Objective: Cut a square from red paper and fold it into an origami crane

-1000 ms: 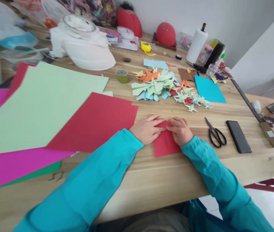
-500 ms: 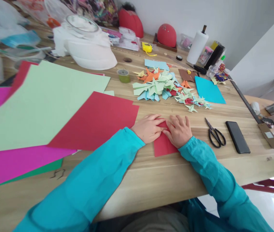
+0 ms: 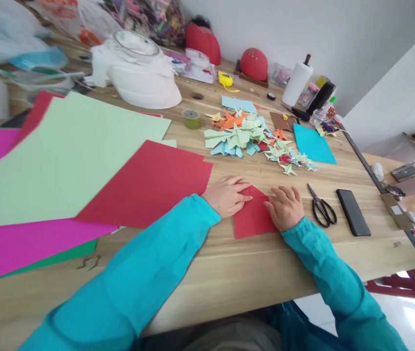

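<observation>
A small red folded paper [image 3: 251,217] lies flat on the wooden table [image 3: 251,273] near its front edge. My left hand [image 3: 226,195] rests on the paper's left part, fingers together and pointing right along a fold. On the paper's right edge my right hand [image 3: 286,206] lies flat with its fingers spread, pressing the sheet down. Both arms wear teal sleeves. Neither hand grips anything.
Large red [image 3: 148,183], pale green [image 3: 61,156] and magenta [image 3: 17,248] sheets cover the left. A pile of folded paper shapes [image 3: 251,139] and a blue sheet [image 3: 312,144] lie beyond my hands. Scissors [image 3: 320,207] and a black phone [image 3: 353,212] lie to the right.
My right hand has slid to the right across the red paper and spread its fingers. More of the red paper shows between my hands. The left hand has stayed put.
</observation>
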Tool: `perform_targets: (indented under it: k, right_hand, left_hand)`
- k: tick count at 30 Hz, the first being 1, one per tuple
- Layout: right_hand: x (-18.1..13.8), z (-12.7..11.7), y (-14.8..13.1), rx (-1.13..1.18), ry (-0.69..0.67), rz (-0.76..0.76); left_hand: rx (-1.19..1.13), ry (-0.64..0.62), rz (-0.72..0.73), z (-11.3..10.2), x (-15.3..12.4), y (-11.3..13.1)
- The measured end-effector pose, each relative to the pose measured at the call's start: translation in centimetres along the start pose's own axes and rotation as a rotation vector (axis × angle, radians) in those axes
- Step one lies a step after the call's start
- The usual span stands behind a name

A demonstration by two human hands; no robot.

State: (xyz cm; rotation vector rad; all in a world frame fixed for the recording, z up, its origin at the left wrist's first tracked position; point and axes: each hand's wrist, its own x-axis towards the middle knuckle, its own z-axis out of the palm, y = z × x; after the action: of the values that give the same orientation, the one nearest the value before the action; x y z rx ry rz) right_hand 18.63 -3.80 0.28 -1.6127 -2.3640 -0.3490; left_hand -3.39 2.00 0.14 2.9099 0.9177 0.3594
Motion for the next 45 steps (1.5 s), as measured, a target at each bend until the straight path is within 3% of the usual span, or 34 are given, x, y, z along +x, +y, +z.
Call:
perform_targets:
  k: [4,10,14,23,29,34,40,45]
  right_hand:
    - [1.6,0.3,-0.4,0.043,0.084,-0.001]
    - [3.0,1.8,-1.4,0.079,-0.027,-0.077]
    - [2.8,1.9,-1.5,0.125,-0.034,-0.059]
    - [2.7,1.8,-1.5,0.137,-0.06,-0.022]
    - [2.6,1.7,-1.6,0.124,-0.121,0.015]
    - [2.4,1.9,-1.6,0.131,-0.123,0.036]
    - [1.5,2.2,-2.3,0.124,-0.07,0.028]
    - [1.2,2.0,-2.5,0.111,-0.024,0.009]
  left_hand:
    - [-0.003,0.019,0.01,0.2,0.0,-0.1]
    - [0.012,0.075,-0.021,0.6,-0.2,0.3]
    - [0.062,0.128,-0.068,0.6,0.3,2.1]
    - [0.174,0.08,-0.207,0.9,1.0,5.5]
    - [0.202,0.052,-0.308,1.3,0.8,5.7]
    - [0.16,0.11,-0.336,1.4,0.7,5.1]
    - [0.116,0.18,-0.367,1.6,0.2,3.9]
    - [0.157,0.175,-0.321,1.1,-0.2,4.8]
